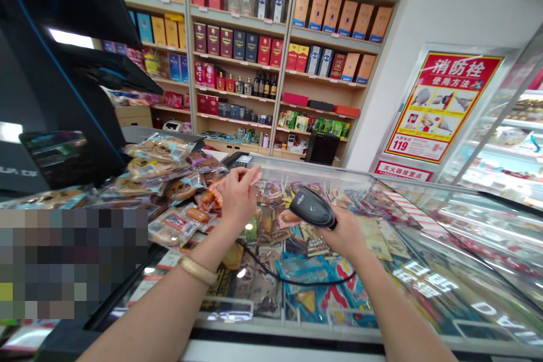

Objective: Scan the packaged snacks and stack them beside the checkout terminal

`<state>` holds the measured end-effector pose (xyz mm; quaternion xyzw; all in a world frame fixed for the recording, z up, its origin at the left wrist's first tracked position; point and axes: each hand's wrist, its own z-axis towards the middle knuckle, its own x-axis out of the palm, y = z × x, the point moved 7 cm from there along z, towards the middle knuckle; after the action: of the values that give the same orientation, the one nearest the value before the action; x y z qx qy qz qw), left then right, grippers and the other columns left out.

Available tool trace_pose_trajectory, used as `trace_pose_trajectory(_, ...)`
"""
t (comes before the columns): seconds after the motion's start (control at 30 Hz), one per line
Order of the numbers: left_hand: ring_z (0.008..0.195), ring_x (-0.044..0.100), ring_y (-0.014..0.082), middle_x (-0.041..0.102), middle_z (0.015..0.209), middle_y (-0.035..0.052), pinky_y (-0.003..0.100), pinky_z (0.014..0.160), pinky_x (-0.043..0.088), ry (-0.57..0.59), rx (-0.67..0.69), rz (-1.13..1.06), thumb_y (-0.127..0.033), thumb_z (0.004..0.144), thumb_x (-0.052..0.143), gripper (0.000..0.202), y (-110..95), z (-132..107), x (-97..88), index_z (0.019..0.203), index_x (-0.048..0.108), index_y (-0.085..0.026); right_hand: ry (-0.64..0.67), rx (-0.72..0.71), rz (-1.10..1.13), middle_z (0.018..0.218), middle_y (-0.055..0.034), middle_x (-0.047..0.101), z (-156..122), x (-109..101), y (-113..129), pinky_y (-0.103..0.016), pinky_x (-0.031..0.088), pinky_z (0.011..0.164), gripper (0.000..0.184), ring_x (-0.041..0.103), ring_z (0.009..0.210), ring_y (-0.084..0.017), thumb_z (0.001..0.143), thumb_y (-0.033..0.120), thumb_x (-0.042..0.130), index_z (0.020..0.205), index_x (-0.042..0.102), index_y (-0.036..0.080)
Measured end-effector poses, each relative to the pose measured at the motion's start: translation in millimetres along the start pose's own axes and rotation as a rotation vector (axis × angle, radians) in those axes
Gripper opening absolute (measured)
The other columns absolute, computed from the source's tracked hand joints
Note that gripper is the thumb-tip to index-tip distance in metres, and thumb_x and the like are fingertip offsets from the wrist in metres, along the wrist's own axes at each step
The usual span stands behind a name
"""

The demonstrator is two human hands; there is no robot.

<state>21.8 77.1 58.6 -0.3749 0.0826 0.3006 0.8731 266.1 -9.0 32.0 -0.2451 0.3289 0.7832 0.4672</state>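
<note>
My left hand [240, 195] is closed, with bent fingers, on an orange-edged clear packet of sausage [211, 197], which is partly hidden behind it. In my right hand [344, 233] is a black barcode scanner [313, 207], its head tilted toward the left hand. The scanner's black cord [292, 281] loops across the glass top. Below the scanner head shows another sausage shape [290, 216]; I cannot tell if it is a packet or a reflection. Beside my left hand lie a clear sausage packet [176, 226] and a heap of packaged flat brown snacks [159, 150].
Under the glass of the freezer case [271, 345] are several colourful packets [311, 288]. A dark checkout monitor stand [63, 85] rises at left. Behind are shelves [241, 17] of boxes and bottles, and a red notice [443, 104] on the white wall.
</note>
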Motion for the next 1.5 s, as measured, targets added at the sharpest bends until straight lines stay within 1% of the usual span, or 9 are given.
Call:
trace_pose_trajectory(0.1,0.114,0.049,0.0321,0.056,0.118,0.0147,0.052,0.099,0.033,-0.047,-0.015,0.391,-0.011,0.08,0.049,0.047,9,7,-16.9,0.12,0.067,-0.027,-0.019,-0.014,0.02,0.076,-0.0055,0.071,0,-3,3,-0.026,0.044,0.062,0.018,0.064,0.069,-0.02,0.074,0.033,0.059,0.083,0.068,0.02)
trace_pose_trajectory(0.23,0.117,0.047,0.0373,0.056,0.122,0.0212,0.054,0.097,0.034,0.025,-0.106,0.64,-0.023,0.082,0.05,0.038,28,8,-13.8,0.114,0.069,-0.016,-0.084,-0.018,0.011,0.074,-0.006,0.069,0,-8,2,-0.026,0.044,0.061,0.018,0.063,0.067,-0.019,0.075,0.033,0.057,0.08,0.067,0.02)
trace_pose_trajectory(0.53,0.129,0.04,0.0365,0.049,0.135,0.0214,0.054,0.107,0.028,-0.028,0.049,0.581,-0.022,0.078,0.054,0.05,9,0,-2.2,0.127,0.059,-0.014,-0.15,0.007,-0.001,0.08,-0.0074,0.072,0,-10,-7,-0.028,0.047,0.064,0.02,0.066,0.073,-0.022,0.074,0.034,0.057,0.085,0.068,0.02)
trace_pose_trajectory(0.73,0.118,0.053,0.0271,0.061,0.124,0.0133,0.045,0.106,0.038,0.44,0.49,0.219,-0.012,0.081,0.049,0.037,-26,-42,59.3,0.115,0.065,-0.018,-0.122,0.015,0.017,0.076,-0.0059,0.07,1,-10,-5,-0.028,0.047,0.063,0.018,0.064,0.068,-0.02,0.075,0.034,0.057,0.084,0.067,0.021)
trace_pose_trajectory(0.9,0.129,0.047,0.0252,0.054,0.138,0.0105,0.042,0.11,0.035,0.734,0.586,0.134,-0.014,0.083,0.054,0.048,-31,-82,96.4,0.13,0.053,-0.022,-0.13,-0.009,-0.001,0.075,-0.0051,0.068,0,-10,-4,-0.027,0.046,0.062,0.016,0.063,0.067,-0.019,0.073,0.029,0.056,0.082,0.066,0.021)
trace_pose_trajectory(1.03,0.124,0.052,0.0265,0.058,0.131,0.0128,0.043,0.106,0.038,0.784,0.491,0.242,-0.024,0.085,0.057,0.047,-24,-84,104.2,0.131,0.051,-0.019,-0.127,-0.019,-0.034,0.069,-0.0042,0.065,0,-9,-5,-0.026,0.044,0.059,0.013,0.061,0.062,-0.019,0.073,0.031,0.056,0.075,0.064,0.021)
trace_pose_trajectory(1.23,0.098,0.062,0.0291,0.069,0.098,0.0136,0.041,0.088,0.047,0.755,0.389,0.366,-0.025,0.081,0.061,0.02,-25,-73,97.0,0.098,0.063,-0.015,-0.118,-0.022,-0.045,0.069,-0.0035,0.065,0,-8,-4,-0.026,0.043,0.059,0.014,0.059,0.062,-0.018,0.074,0.033,0.056,0.077,0.064,0.021)
trace_pose_trajectory(1.37,0.087,0.065,0.0229,0.07,0.089,0.0084,0.032,0.079,0.049,0.703,0.226,0.183,-0.018,0.075,0.06,0.016,-20,-68,92.4,0.09,0.066,-0.017,-0.112,-0.022,-0.044,0.07,-0.0035,0.066,-1,-7,-5,-0.026,0.044,0.06,0.014,0.06,0.062,-0.018,0.074,0.032,0.056,0.078,0.065,0.022)
trace_pose_trajectory(1.5,0.086,0.067,0.0203,0.074,0.093,0.0052,0.03,0.078,0.051,0.565,-0.168,-0.215,-0.021,0.073,0.063,0.026,1,-54,86.0,0.098,0.069,-0.019,-0.124,-0.012,-0.031,0.076,-0.0048,0.069,-1,-8,-8,-0.028,0.047,0.064,0.018,0.063,0.068,-0.02,0.073,0.031,0.056,0.083,0.066,0.021)
